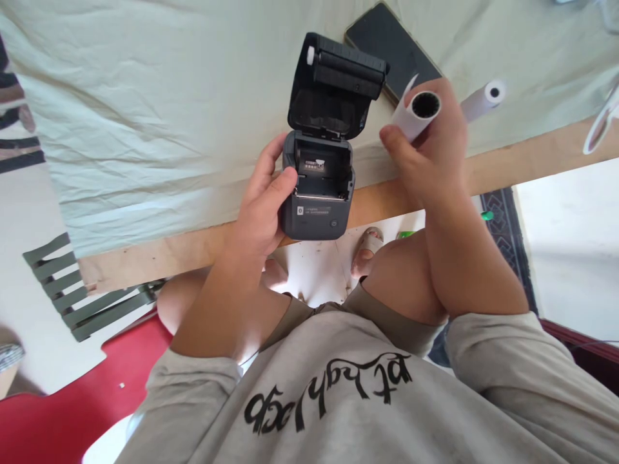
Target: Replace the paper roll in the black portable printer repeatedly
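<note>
The left hand [264,206] grips the side of a small dark thermal printer [319,187] at the bench [145,129] edge, its lid flipped open away from the hands. The right hand [428,151], just beside it, is closed around a white paper roll [416,115]. Beyond the right hand lie a phone [387,45] and a second paper roll [483,100].

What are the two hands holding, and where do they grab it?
The left hand grips the small dark printer by its left side, lid open. The right hand holds a white paper roll around its middle.
</note>
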{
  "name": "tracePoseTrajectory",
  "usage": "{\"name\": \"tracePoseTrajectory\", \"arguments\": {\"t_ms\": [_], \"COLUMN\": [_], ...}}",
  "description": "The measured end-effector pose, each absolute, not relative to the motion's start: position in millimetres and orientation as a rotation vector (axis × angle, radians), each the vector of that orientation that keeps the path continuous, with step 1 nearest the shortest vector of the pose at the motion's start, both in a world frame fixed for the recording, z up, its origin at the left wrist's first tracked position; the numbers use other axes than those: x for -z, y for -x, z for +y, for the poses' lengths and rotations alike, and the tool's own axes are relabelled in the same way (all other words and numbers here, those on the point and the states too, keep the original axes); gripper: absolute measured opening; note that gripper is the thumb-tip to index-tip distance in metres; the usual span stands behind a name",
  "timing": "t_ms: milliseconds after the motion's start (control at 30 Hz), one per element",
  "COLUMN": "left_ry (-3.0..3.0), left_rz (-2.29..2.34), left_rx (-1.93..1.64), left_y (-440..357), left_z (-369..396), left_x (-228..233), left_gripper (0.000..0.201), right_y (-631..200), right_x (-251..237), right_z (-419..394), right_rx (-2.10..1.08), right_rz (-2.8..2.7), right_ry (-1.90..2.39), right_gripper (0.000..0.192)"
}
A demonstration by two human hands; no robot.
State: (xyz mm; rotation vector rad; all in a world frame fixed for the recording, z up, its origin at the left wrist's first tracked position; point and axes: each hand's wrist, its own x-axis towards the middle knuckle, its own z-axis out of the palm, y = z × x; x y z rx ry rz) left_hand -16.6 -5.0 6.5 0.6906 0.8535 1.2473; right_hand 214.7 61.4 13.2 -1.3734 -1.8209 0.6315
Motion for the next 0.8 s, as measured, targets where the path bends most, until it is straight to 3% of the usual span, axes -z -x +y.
{"name": "tracePoseTrajectory", "arguments": {"t_ms": [100, 200, 333, 367, 467, 567, 633, 800], "left_ry": [-0.689, -0.689, -0.686, -0.68, -0.656, -0.642, -0.649, -0.672], "left_rz": [0.86, 0.871, 0.858, 0.854, 0.878, 0.902, 0.894, 0.899], "left_rx": [-1.24, -1.237, -1.226, -1.228, -1.226, -1.204, -1.205, -1.21], "left_y": [16.5, 16.7, 17.4, 17.5, 17.4, 17.2, 17.0, 16.0], "left_z": [-5.2, -5.5, -5.5, -5.5, -6.0, -6.5, -6.2, -3.8], "left_x": [-7.5, -8.1, -7.9, -8.0, -9.2, -10.6, -10.6, -7.7], "left_gripper": [0.04, 0.04, 0.042, 0.043, 0.044, 0.047, 0.048, 0.048], "right_y": [-214.8, -213.5, -218.4, -222.3, -241.9, -268.5, -284.1, -299.3], "right_x": [-13.8, -12.1, -20.2, -24.9, -37.5, -33.4, -19.4, 11.3], "right_z": [62.6, 63.6, 54.7, 51.4, 46.7, 56.8, 69.5, 89.8], "right_rx": [-0.376, -0.414, -0.479, -0.438, -0.111, 0.17, 0.143, -0.132], "right_rz": [-1.917, -1.953, -2.009, -2.015, -1.853, -1.631, -1.638, -1.677], "right_ry": [1.522, 1.685, 1.531, 1.435, 1.218, 1.244, 1.341, 1.57], "right_gripper": [0.028, 0.033, 0.059, 0.057, 0.024, 0.018, 0.036, 0.043]}}
